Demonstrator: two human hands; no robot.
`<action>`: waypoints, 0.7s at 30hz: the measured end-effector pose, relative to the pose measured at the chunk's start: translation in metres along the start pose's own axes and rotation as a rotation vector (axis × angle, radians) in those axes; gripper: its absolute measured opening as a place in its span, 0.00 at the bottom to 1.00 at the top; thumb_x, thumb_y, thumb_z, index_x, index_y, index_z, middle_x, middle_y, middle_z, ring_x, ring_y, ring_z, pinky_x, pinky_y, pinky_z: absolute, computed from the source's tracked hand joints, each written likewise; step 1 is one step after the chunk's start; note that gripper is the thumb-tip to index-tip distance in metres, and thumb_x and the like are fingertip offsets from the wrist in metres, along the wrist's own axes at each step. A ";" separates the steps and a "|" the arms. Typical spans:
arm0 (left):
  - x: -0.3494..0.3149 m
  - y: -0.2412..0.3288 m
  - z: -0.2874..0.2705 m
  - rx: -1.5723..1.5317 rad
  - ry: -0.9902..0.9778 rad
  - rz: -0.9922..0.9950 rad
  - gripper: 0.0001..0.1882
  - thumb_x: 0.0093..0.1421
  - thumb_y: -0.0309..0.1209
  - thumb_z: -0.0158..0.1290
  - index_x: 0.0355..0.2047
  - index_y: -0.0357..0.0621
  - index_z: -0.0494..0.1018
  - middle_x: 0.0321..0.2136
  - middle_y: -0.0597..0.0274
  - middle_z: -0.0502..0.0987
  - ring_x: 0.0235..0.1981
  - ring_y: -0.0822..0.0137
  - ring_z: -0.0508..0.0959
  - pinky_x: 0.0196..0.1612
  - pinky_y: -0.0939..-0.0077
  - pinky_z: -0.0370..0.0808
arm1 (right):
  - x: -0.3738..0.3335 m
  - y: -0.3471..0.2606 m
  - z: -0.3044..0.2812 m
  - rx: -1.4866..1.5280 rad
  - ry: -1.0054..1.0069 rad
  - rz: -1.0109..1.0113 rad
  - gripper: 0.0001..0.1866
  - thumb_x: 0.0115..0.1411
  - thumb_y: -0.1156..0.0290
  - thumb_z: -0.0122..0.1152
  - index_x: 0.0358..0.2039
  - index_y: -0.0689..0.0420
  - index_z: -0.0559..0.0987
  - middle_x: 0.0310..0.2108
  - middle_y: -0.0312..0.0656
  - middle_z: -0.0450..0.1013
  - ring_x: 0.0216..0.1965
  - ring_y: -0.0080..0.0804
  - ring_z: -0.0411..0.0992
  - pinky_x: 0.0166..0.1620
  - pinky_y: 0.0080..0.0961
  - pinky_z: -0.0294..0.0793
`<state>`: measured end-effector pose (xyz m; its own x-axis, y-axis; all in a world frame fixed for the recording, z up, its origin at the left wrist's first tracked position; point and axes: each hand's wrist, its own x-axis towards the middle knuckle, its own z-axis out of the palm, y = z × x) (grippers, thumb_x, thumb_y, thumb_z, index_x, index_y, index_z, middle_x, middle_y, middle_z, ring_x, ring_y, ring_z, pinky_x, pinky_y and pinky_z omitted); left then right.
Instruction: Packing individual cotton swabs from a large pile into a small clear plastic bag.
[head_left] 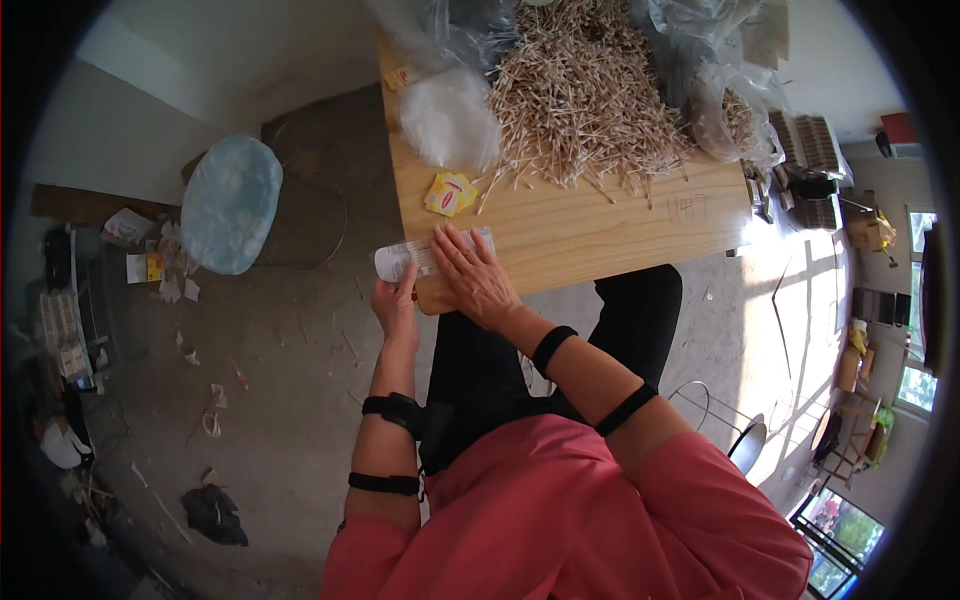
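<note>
At the near left corner of the wooden table [570,240] lies a white printed packet [392,262], partly under my hands. My left hand [397,305] pinches its near edge, thumb on top and the other fingers mostly hidden below. Flat on the packet rests my right hand [478,280], fingers stretched out and pressing down. Just beyond are a few small yellow, white and red cards [450,194]. A stack of clear plastic bags [450,118] sits farther back. Beside it spreads a large heap of wooden-stick cotton swabs [595,95].
Crumpled clear plastic [735,100] flanks the heap on the right. A stool with a pale blue patterned cover [232,205] stands left of the table. Scraps and a black plastic bag [214,515] lie on the floor. A round metal-framed stool [748,445] is at the right.
</note>
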<state>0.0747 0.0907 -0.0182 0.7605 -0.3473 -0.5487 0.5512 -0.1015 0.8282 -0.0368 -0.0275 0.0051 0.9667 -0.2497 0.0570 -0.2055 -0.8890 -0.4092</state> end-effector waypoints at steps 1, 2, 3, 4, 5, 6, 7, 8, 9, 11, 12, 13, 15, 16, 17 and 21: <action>-0.003 -0.003 0.003 -0.020 -0.046 0.105 0.24 0.60 0.40 0.63 0.51 0.38 0.73 0.43 0.64 0.78 0.43 0.71 0.77 0.46 0.76 0.72 | -0.001 0.000 0.000 -0.019 -0.016 -0.006 0.41 0.62 0.54 0.57 0.68 0.65 0.56 0.72 0.49 0.47 0.74 0.43 0.40 0.73 0.46 0.37; -0.003 -0.003 0.003 -0.021 -0.050 0.105 0.24 0.60 0.40 0.63 0.51 0.38 0.73 0.43 0.64 0.78 0.43 0.71 0.77 0.46 0.76 0.72 | -0.001 -0.001 -0.001 -0.022 -0.016 -0.003 0.41 0.62 0.54 0.57 0.68 0.65 0.56 0.72 0.49 0.47 0.74 0.43 0.40 0.73 0.46 0.37; -0.004 -0.003 0.003 -0.058 -0.047 0.095 0.24 0.60 0.40 0.63 0.50 0.39 0.73 0.44 0.64 0.78 0.42 0.72 0.77 0.45 0.77 0.72 | -0.001 -0.001 -0.001 0.034 0.015 -0.005 0.40 0.62 0.56 0.57 0.68 0.64 0.56 0.72 0.50 0.47 0.74 0.44 0.41 0.73 0.46 0.39; -0.003 -0.002 0.003 -0.096 -0.044 0.088 0.23 0.60 0.40 0.63 0.50 0.39 0.73 0.44 0.63 0.78 0.41 0.74 0.77 0.43 0.78 0.72 | 0.000 -0.001 0.000 0.090 0.048 -0.008 0.38 0.62 0.59 0.58 0.67 0.63 0.57 0.72 0.50 0.47 0.74 0.45 0.42 0.73 0.46 0.40; -0.002 -0.001 0.002 -0.096 -0.046 0.090 0.23 0.60 0.40 0.63 0.50 0.39 0.73 0.44 0.63 0.78 0.41 0.74 0.77 0.43 0.78 0.72 | 0.000 -0.001 0.000 0.088 0.051 -0.007 0.38 0.62 0.59 0.58 0.67 0.63 0.57 0.72 0.50 0.47 0.74 0.45 0.42 0.73 0.46 0.40; -0.002 0.000 0.000 -0.096 -0.048 0.025 0.22 0.60 0.40 0.63 0.49 0.39 0.73 0.44 0.64 0.78 0.41 0.74 0.77 0.43 0.77 0.72 | -0.001 0.000 0.001 0.240 0.195 0.075 0.35 0.62 0.62 0.58 0.66 0.63 0.60 0.72 0.51 0.48 0.73 0.47 0.43 0.72 0.46 0.43; -0.004 0.000 -0.003 -0.096 -0.046 -0.045 0.21 0.61 0.40 0.62 0.49 0.40 0.73 0.43 0.64 0.78 0.40 0.74 0.77 0.43 0.77 0.72 | -0.004 0.000 0.002 0.395 0.333 0.159 0.32 0.62 0.65 0.57 0.64 0.63 0.62 0.71 0.51 0.49 0.73 0.49 0.45 0.71 0.47 0.46; -0.004 0.000 -0.004 -0.096 -0.042 -0.049 0.21 0.61 0.40 0.62 0.49 0.40 0.73 0.43 0.64 0.78 0.40 0.74 0.77 0.43 0.77 0.72 | -0.006 -0.001 0.004 0.397 0.328 0.159 0.32 0.62 0.65 0.57 0.64 0.63 0.62 0.71 0.51 0.49 0.73 0.49 0.45 0.71 0.47 0.46; -0.004 0.000 -0.005 -0.070 -0.056 -0.058 0.22 0.61 0.40 0.62 0.49 0.39 0.73 0.43 0.64 0.78 0.40 0.73 0.77 0.43 0.76 0.73 | -0.009 -0.001 0.007 0.363 0.430 0.180 0.28 0.61 0.69 0.57 0.62 0.62 0.66 0.69 0.51 0.54 0.70 0.51 0.50 0.69 0.46 0.53; -0.002 0.002 -0.008 -0.045 -0.064 -0.063 0.22 0.61 0.40 0.62 0.49 0.39 0.73 0.42 0.64 0.78 0.40 0.73 0.77 0.42 0.76 0.73 | -0.008 -0.008 0.004 0.333 0.532 0.195 0.25 0.59 0.73 0.56 0.59 0.60 0.70 0.67 0.51 0.58 0.67 0.52 0.56 0.66 0.45 0.59; -0.001 0.003 -0.009 -0.027 -0.058 -0.073 0.23 0.60 0.41 0.63 0.49 0.41 0.73 0.42 0.65 0.78 0.38 0.73 0.77 0.42 0.76 0.72 | -0.012 -0.011 0.002 0.214 0.455 0.175 0.24 0.57 0.74 0.56 0.56 0.59 0.72 0.61 0.50 0.63 0.62 0.51 0.61 0.62 0.43 0.63; -0.001 0.003 -0.008 -0.008 -0.058 -0.085 0.23 0.59 0.42 0.64 0.49 0.43 0.72 0.41 0.66 0.78 0.37 0.74 0.77 0.41 0.76 0.72 | -0.015 -0.012 0.000 0.092 0.379 0.159 0.22 0.55 0.75 0.56 0.53 0.58 0.75 0.56 0.48 0.68 0.56 0.49 0.67 0.57 0.41 0.67; -0.003 0.004 -0.006 -0.005 -0.054 -0.077 0.23 0.59 0.42 0.64 0.49 0.42 0.73 0.41 0.66 0.78 0.37 0.73 0.77 0.42 0.76 0.72 | -0.015 -0.012 0.000 0.096 0.357 0.115 0.23 0.54 0.75 0.56 0.52 0.57 0.76 0.50 0.46 0.68 0.52 0.47 0.68 0.54 0.39 0.68; -0.003 0.003 -0.005 -0.002 -0.050 -0.068 0.23 0.59 0.41 0.64 0.49 0.42 0.73 0.41 0.66 0.78 0.37 0.73 0.77 0.42 0.76 0.72 | -0.015 -0.011 0.002 0.100 0.338 0.068 0.23 0.52 0.74 0.57 0.51 0.57 0.76 0.45 0.44 0.69 0.47 0.45 0.68 0.51 0.38 0.69; -0.002 0.003 -0.005 -0.002 -0.050 -0.069 0.23 0.59 0.41 0.64 0.49 0.42 0.73 0.41 0.66 0.78 0.37 0.73 0.77 0.42 0.76 0.72 | -0.015 -0.010 0.003 0.100 0.337 0.069 0.23 0.52 0.74 0.57 0.51 0.57 0.76 0.45 0.44 0.69 0.47 0.45 0.68 0.51 0.38 0.69; -0.003 0.002 -0.001 0.007 -0.047 -0.032 0.24 0.58 0.39 0.65 0.49 0.40 0.73 0.42 0.65 0.78 0.39 0.72 0.78 0.42 0.76 0.73 | -0.016 -0.004 0.006 0.120 0.283 -0.005 0.23 0.54 0.72 0.56 0.52 0.57 0.76 0.43 0.44 0.68 0.47 0.44 0.68 0.50 0.38 0.68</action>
<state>0.0744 0.0926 -0.0151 0.7253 -0.3871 -0.5693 0.5727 -0.1196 0.8110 -0.0501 -0.0172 0.0001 0.8834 -0.3570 0.3035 -0.1650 -0.8432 -0.5116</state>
